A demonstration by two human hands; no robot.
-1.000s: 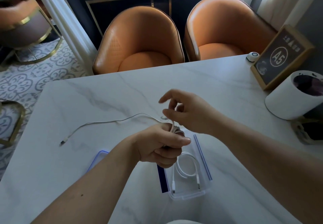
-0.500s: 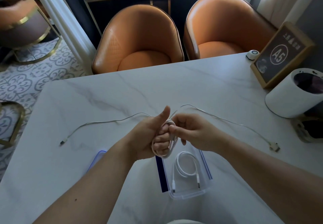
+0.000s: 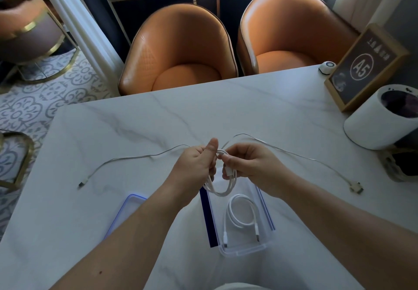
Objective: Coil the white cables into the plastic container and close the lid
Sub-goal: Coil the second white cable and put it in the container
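Head view over a white marble table [image 3: 271, 109]; two orange chairs [image 3: 181, 52] stand at its far edge; a framed A5 sign [image 3: 364, 66] and a white cylinder [image 3: 373, 122] sit at the right. A thin cable [image 3: 126, 157] lies across the table, its middle hidden behind both hands; the left forearm covers part of the blue-rimmed lid [image 3: 129, 210]. Compared with half a second ago, the white coil [image 3: 220, 190] has slipped off the left fingers and hangs in loose loops. The left hand [image 3: 196, 167] grips the coil's top, thumb raised; the right hand [image 3: 251, 167] pinches its plug end. The coil hangs over the far end of the clear plastic container [image 3: 244, 248], where another coiled cable [image 3: 241, 213] lies flat.
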